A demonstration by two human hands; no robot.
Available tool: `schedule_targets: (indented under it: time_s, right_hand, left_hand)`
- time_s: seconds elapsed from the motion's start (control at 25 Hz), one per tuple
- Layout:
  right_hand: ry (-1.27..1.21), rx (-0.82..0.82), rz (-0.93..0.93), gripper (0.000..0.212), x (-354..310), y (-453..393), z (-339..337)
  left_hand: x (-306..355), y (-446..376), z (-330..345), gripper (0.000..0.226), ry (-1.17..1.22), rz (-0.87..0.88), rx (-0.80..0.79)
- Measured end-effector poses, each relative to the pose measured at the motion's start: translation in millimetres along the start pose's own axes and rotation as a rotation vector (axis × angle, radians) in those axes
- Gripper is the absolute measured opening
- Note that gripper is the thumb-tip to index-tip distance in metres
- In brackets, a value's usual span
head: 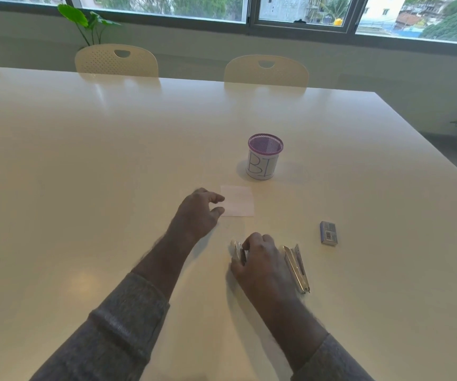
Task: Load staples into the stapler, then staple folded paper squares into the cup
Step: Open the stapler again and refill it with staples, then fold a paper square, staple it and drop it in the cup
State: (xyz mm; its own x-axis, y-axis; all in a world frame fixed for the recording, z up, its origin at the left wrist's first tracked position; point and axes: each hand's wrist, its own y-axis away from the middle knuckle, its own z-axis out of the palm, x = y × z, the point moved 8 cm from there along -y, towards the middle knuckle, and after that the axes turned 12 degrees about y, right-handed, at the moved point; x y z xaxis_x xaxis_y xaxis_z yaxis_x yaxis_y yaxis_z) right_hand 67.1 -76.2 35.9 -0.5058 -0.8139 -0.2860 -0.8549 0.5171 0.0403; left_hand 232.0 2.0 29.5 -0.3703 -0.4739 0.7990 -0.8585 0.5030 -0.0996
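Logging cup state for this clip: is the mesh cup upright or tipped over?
Upright. The mesh cup stands on its base on the table, purple rim facing up, lettered label reading level. Contents cannot be told.

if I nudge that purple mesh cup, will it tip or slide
The cup stands upright on a flat base about as wide as its rim, so it probably slides rather than tips. It looks empty, so likely light. The table is glossy, so expect little grip.

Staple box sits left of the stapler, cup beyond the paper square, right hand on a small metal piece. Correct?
Not quite. In the head view the staple box lies right of the stapler. The rest stands: cup beyond the paper square, right hand on the small metal piece.
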Motion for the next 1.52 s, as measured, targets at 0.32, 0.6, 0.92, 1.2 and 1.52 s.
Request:
schedule_targets:
  time_s: [0.32,0.6,0.92,1.2,1.52]
  right_hand:
    - [0.079,-0.044,0.020,0.043,-6,4,4]
    - [0.083,0.038,0.057,0.050,5,10,-18]
    - [-0.004,0.114,0.082,0.041,21,4,-34]
    - [-0.606,0.124,0.135,0.035,40,-35,-53]
    - [-1.148,0.016,0.182,0.026,28,-52,-39]
  left_hand:
    - [0,-24,30,0.053,-0.244,0.011,-0.188]
    - [-3,-34,30,0.046,-0.258,-0.059,-0.206]
    - [-5,-39,21,0.028,-0.084,0.006,-0.020]
    - [6,0,5,0.019,1.014,-0.333,-0.007]
    - [32,47,21,0.044,1.331,-0.410,-0.308]
